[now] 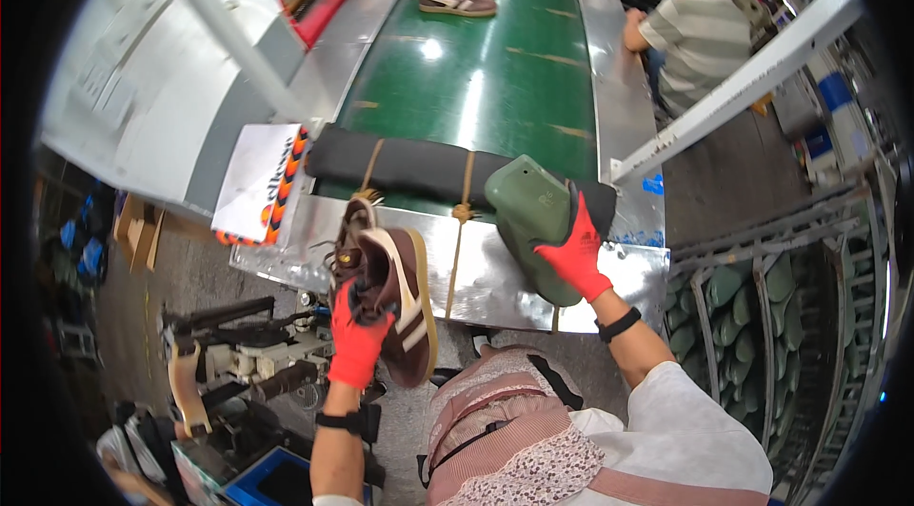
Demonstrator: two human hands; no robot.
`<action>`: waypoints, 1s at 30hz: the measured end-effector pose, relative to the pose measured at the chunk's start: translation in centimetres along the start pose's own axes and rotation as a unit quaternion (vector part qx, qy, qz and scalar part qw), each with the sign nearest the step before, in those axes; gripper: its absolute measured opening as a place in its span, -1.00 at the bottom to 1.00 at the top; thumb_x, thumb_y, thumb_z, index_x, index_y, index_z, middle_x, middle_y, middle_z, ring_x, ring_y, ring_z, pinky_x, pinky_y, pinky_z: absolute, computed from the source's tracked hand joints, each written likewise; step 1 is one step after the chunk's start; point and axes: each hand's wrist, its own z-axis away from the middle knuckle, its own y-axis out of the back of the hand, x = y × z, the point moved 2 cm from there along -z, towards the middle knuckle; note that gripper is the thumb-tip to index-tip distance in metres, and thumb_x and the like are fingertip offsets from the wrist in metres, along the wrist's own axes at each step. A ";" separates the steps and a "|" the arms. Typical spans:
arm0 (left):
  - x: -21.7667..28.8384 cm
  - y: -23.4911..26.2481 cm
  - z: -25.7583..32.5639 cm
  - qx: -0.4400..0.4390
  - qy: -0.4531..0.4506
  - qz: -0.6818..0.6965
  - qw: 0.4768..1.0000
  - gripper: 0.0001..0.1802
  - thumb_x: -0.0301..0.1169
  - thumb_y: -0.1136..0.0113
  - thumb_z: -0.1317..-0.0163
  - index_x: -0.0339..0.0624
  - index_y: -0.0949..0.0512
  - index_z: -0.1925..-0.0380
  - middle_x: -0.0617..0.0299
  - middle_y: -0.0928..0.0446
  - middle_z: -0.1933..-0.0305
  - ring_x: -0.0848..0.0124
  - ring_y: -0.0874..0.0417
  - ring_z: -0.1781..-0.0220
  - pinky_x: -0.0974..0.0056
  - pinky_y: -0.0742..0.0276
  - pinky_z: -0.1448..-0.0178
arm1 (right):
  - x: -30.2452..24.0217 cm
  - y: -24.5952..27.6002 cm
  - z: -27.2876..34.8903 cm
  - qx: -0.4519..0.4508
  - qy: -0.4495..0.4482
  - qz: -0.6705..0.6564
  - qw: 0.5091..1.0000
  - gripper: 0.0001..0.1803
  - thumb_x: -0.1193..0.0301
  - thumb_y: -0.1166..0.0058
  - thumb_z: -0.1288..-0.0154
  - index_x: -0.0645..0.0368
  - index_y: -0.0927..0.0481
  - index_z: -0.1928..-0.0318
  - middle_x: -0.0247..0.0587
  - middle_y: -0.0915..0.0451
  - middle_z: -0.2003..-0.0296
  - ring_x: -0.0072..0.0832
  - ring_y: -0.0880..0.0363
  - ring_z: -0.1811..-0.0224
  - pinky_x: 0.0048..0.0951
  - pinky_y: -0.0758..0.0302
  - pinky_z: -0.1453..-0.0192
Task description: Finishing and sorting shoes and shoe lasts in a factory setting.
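Note:
My left hand [359,339], in a red glove with dark fingers, is closed on a brown sneaker [407,297] with cream stripes and a gum-coloured sole. The sneaker tilts with its heel up, its laces loose, at the near edge of the metal table end [457,263]. Gripped in my right hand [579,254], in a matching red glove, is a green shoe last [531,211]. It is over the right part of the metal table end, beside the black roll [428,168]. My fingertips there are partly hidden behind the last.
Beyond the roll runs a green conveyor belt [457,78] carrying brown sneakers [457,0]. A white card box [259,184] sits at the left. Right of me stands a rack of green lasts [733,316]; at lower left is a machine [252,354]. A co-worker [700,35] sits along the right side.

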 end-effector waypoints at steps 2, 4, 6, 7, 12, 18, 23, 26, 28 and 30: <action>0.9 -2.0 -5.3 -0.072 0.008 -0.187 0.980 -0.23 -0.24 -0.54 0.10 -0.15 -0.46 -0.18 -0.07 -0.50 -0.11 -0.02 -0.55 -0.12 -0.05 -0.49 -0.17 | 5.3 0.2 -0.2 0.020 -0.053 0.059 0.997 0.23 0.27 -0.50 0.13 0.27 -0.02 -0.51 0.19 -0.34 -0.33 0.01 -0.33 -0.40 -0.15 -0.31 -0.44; 1.3 -3.7 -9.0 -0.130 0.011 -0.322 0.938 -0.22 -0.12 -0.51 0.08 -0.11 -0.47 -0.18 -0.13 -0.41 -0.20 -0.09 -0.42 -0.24 -0.09 -0.39 -0.26 | 9.5 -0.6 0.2 0.032 -0.137 0.156 0.978 0.14 0.27 -0.41 0.03 0.23 -0.02 -0.52 0.16 -0.37 -0.30 0.02 -0.35 -0.36 -0.11 -0.34 -0.41; 1.3 -5.0 -12.2 -0.151 -0.033 -0.491 0.857 -0.22 0.03 -0.45 0.02 -0.06 -0.49 -0.19 -0.18 -0.30 -0.31 -0.17 -0.27 -0.37 -0.15 -0.29 -0.35 | 11.6 -0.6 1.0 0.059 -0.135 0.142 0.979 0.02 0.26 -0.35 -0.02 0.17 -0.14 -0.48 0.09 -0.41 -0.26 0.00 -0.40 -0.31 -0.12 -0.36 -0.39; 1.0 -5.5 -13.3 -0.193 0.014 -0.493 0.849 -0.26 0.02 -0.43 -0.01 -0.06 -0.51 -0.18 -0.18 -0.34 -0.31 -0.15 -0.31 -0.37 -0.12 -0.31 -0.35 | 11.7 -1.0 1.4 0.028 -0.102 0.145 0.984 -0.03 0.26 -0.35 -0.02 0.15 -0.20 -0.45 0.07 -0.42 -0.24 -0.01 -0.40 -0.30 -0.14 -0.36 -0.39; -0.8 -6.4 -16.6 -0.326 0.142 -0.404 0.843 -0.34 -0.04 -0.38 -0.08 -0.12 -0.54 -0.16 -0.15 -0.49 -0.27 -0.07 -0.46 -0.32 -0.04 -0.39 -0.33 | 7.1 -2.9 2.2 -0.040 -0.006 0.168 0.985 -0.08 0.08 -0.41 0.02 0.13 -0.34 -0.35 0.03 -0.36 -0.28 0.03 -0.27 -0.37 0.03 -0.22 -0.45; -1.8 -5.1 -19.2 -0.333 0.059 -0.364 0.868 -0.30 -0.11 -0.37 -0.12 -0.19 -0.49 -0.24 -0.13 -0.59 -0.15 -0.05 -0.56 -0.23 -0.01 -0.46 -0.28 | 3.2 -7.7 -0.2 -0.094 -0.016 0.258 0.961 0.02 0.05 -0.47 0.10 0.06 -0.29 -0.38 -0.06 -0.34 -0.28 0.04 -0.25 -0.36 0.16 -0.15 -0.44; -2.2 -5.6 -29.9 -0.211 0.110 -0.008 0.971 -0.48 -0.18 -0.35 -0.20 -0.27 -0.54 -0.07 0.02 -0.61 -0.04 0.15 -0.62 -0.05 0.10 -0.50 -0.17 | 1.6 -9.2 0.7 -0.220 0.092 0.240 0.941 -0.03 0.17 -0.45 0.07 0.01 -0.29 -0.39 -0.13 -0.34 -0.28 -0.02 -0.24 -0.39 0.12 -0.15 -0.46; -1.5 -7.6 -37.9 -0.199 0.167 0.105 0.960 -0.61 -0.18 -0.23 -0.33 -0.18 -0.56 -0.04 0.20 -0.57 0.05 0.36 -0.56 0.06 0.22 -0.51 -0.09 | -0.2 -9.2 2.7 -0.306 0.078 0.235 0.919 -0.12 0.28 -0.39 0.04 -0.04 -0.35 -0.37 -0.12 -0.32 -0.34 0.02 -0.24 -0.42 0.16 -0.14 -0.47; -0.1 -9.7 -41.8 -0.208 0.226 0.215 0.927 -0.63 -0.18 -0.15 -0.39 -0.12 -0.52 -0.08 0.19 -0.57 0.06 0.34 -0.58 0.08 0.21 -0.53 -0.05 | -1.6 -8.6 4.8 -0.294 0.086 0.300 0.903 -0.21 0.29 -0.30 -0.04 -0.09 -0.39 -0.36 -0.14 -0.32 -0.37 0.01 -0.20 -0.45 0.15 -0.07 -0.52; 1.8 -11.7 -43.5 -0.257 0.123 0.142 0.948 -0.63 -0.21 -0.11 -0.43 -0.15 -0.52 -0.13 0.18 -0.58 -0.04 0.35 -0.60 0.02 0.23 -0.55 -0.04 | -2.5 -8.0 7.4 -0.244 0.030 0.295 0.923 -0.24 0.33 -0.24 -0.05 -0.11 -0.41 -0.36 -0.06 -0.31 -0.37 0.03 -0.20 -0.46 0.17 -0.06 -0.52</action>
